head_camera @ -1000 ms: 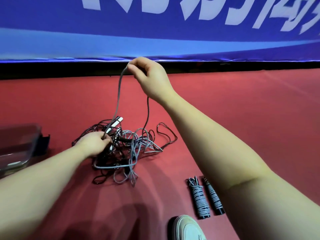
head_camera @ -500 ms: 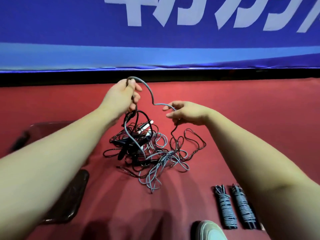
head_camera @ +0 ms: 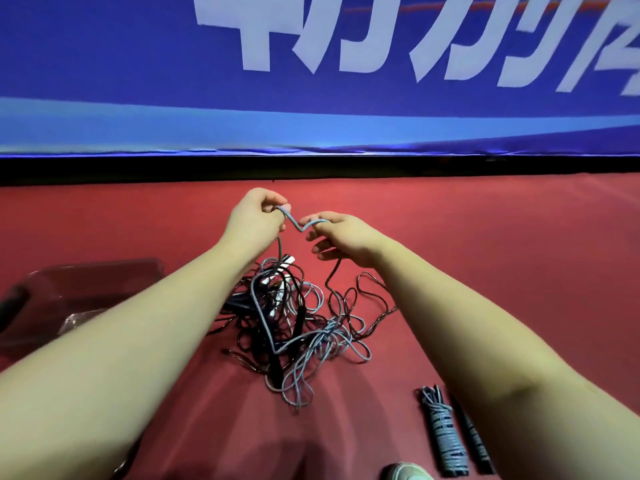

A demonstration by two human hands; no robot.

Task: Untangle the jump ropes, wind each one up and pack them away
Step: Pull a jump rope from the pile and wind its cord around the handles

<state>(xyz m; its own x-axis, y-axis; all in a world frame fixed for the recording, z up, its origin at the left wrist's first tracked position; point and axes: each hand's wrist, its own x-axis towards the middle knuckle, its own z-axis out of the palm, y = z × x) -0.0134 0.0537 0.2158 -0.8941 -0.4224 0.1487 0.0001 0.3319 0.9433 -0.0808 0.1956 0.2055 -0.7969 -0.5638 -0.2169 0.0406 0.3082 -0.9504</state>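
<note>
A blue fabric banner with large white characters fills the view from 10 to 2 o'clock. Below it a red floor spreads across the rest. At 9 o'clock a clear, rounded plastic container sits on the floor, partly hidden by the left forearm.

Just below centre, a tangled heap of grey and black jump ropes lies on the floor between the two forearms, with a pale handle showing near its top. The left hand, just above centre, is raised over the heap and pinches a grey cord between thumb and fingertips. The right hand, just beside it toward 3 o'clock, has the same cord draped over its forefinger, its other fingers curled round the part running down. The cord sags in a short V between the hands, and each end drops into the heap.

At 5 o'clock a wound grey rope bundle and a wound black rope bundle lie side by side, well apart from the heap. A pale shoe toe shows at the bottom edge, just beside the bundles.
</note>
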